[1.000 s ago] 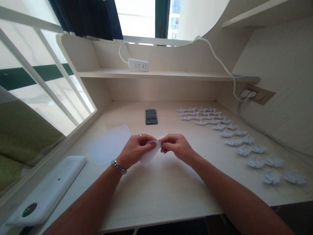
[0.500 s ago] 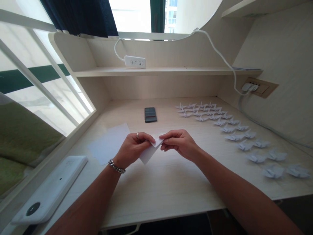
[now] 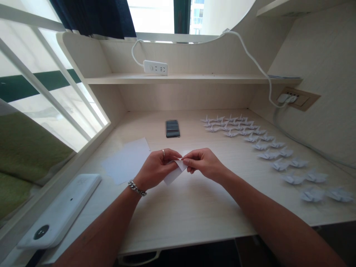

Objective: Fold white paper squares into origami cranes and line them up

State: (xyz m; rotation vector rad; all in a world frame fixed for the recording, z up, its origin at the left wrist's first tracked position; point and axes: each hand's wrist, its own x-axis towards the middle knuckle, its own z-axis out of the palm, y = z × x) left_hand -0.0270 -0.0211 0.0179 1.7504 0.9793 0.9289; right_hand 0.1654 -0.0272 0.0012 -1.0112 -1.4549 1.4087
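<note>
Between my two hands is a small folded piece of white paper (image 3: 175, 175), held just above the desk. My left hand (image 3: 157, 168), with a ring and a chain bracelet, grips its left side between thumb and fingers. My right hand (image 3: 204, 163) pinches the upper right corner near the fold. The fingertips of both hands nearly meet there, and they hide part of the paper. Left of my left hand lie flat white paper sheets (image 3: 125, 159) on the desk.
Folded white paper cranes (image 3: 268, 155) stand in rows along the desk's right side. A small dark box (image 3: 172, 128) sits behind my hands. At the left edge is a long white device (image 3: 61, 211). A white power strip (image 3: 155, 68) rests on the shelf (image 3: 189, 78).
The fingers of both hands have shifted along the paper's fold, and the paper has turned slightly. My left hand has moved a little to the right. The whole view has shifted slightly.
</note>
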